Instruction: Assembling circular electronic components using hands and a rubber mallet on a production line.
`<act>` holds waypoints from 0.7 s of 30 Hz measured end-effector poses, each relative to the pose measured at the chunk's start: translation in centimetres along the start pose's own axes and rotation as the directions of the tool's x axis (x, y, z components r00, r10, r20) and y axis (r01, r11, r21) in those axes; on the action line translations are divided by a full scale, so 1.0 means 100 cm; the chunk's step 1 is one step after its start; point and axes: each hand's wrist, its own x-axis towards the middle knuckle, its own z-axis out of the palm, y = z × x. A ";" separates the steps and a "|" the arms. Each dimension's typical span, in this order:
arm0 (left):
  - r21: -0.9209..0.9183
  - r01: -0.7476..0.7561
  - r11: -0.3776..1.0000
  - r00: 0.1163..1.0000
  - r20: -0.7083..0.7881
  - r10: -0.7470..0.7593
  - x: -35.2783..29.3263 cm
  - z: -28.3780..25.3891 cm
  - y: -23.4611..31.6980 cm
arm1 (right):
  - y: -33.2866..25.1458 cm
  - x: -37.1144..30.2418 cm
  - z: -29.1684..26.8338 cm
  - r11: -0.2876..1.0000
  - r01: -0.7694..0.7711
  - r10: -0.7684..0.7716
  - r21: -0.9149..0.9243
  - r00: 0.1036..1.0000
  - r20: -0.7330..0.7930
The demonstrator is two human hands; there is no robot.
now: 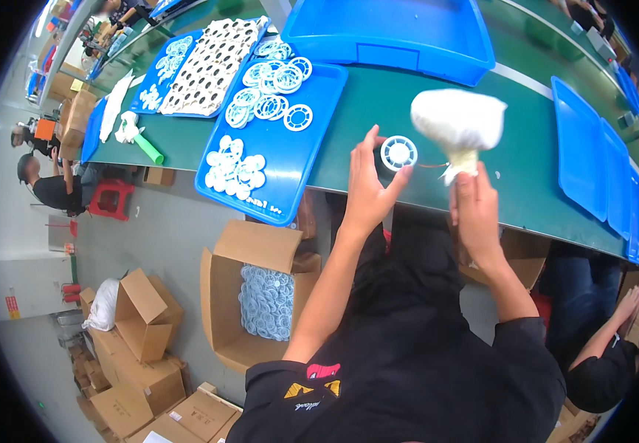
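The left hand holds the round white part between thumb and fingers; the right hand grips a wrapped mallet.

Noted white script on wearer's black shirt, red sign on left wall, faint print on cardboard box, too small to read.

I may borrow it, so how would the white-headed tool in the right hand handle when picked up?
The white-headed tool probably feels top-heavy, its bulky head being far wider than its yellowish neck. Stood neck-down, it would likely tip for that reason.
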 end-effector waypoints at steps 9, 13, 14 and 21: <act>-0.032 0.043 0.999 0.999 0.033 -0.042 0.002 -0.003 -0.003 | -0.012 0.021 -0.017 0.980 0.020 -0.005 -0.199 0.997 0.074; 0.018 0.059 0.998 0.998 0.029 -0.060 -0.003 -0.003 0.000 | -0.012 0.023 -0.020 0.959 0.044 -0.008 -0.280 0.992 0.126; -0.071 0.072 0.995 0.997 0.024 -0.070 0.000 0.000 -0.007 | -0.010 0.020 -0.018 0.981 0.013 0.000 -0.196 0.998 0.067; 0.012 0.063 0.998 0.997 0.033 -0.063 0.000 -0.004 -0.002 | -0.017 0.029 -0.019 0.962 0.028 0.016 -0.273 0.987 0.159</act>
